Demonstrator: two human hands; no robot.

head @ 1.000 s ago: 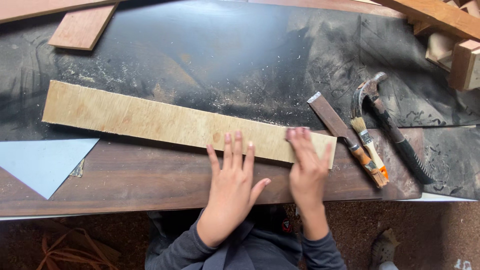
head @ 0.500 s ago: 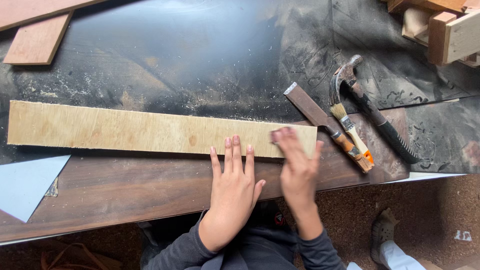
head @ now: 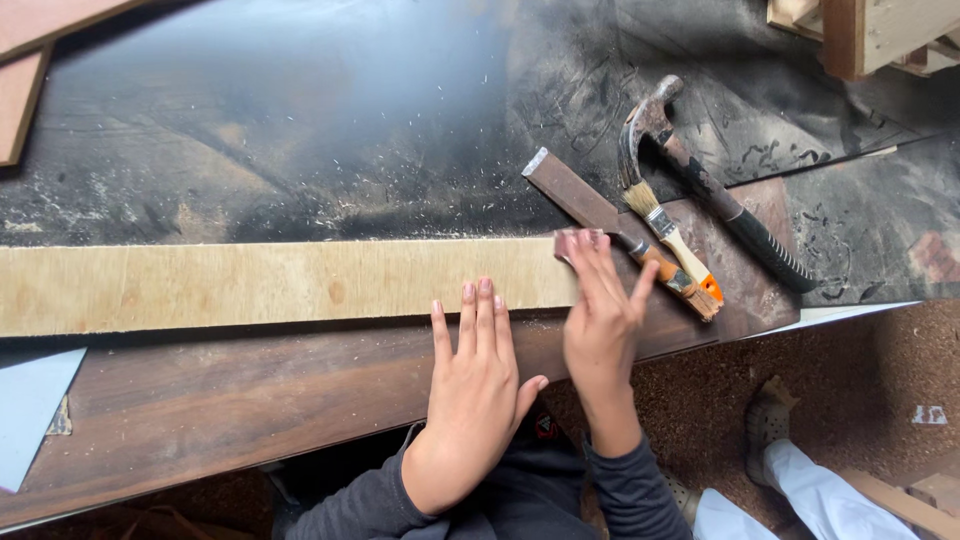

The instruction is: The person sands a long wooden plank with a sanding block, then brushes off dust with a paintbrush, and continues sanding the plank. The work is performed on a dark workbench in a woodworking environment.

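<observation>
The right hand [head: 600, 320] lies over the right end of a long pale wooden board [head: 280, 285], fingers stretched forward and pressed onto a small piece held under the fingertips at the board's end; the piece is mostly hidden and blurred, so what it is cannot be told. The left hand [head: 475, 385] lies flat and unclenched, palm down, its fingertips on the board's near edge and its palm on the dark brown plank [head: 200, 400] beneath, gripping nothing.

The board runs left to right across the workbench, its left end leaving the picture, its right end under the right hand. Its far edge borders the black, dust-strewn bench sheet [head: 330, 130], which lies bare for a long way behind it. Its near edge sits on the brown plank, whose front edge is just ahead of the person's body.

Just beyond the right hand's fingertips lies a flat chisel [head: 590, 205], slanting away to the upper left, its handle end touching or nearly touching the fingers. Just beside it lies a small paintbrush [head: 670, 235] with an orange-tipped handle, and then a claw hammer [head: 700, 185] with a black grip, all slanting the same way. These crowd the room to the right of the board's end. A light blue sheet [head: 30, 405] lies at the lower left, well apart from both hands.
</observation>
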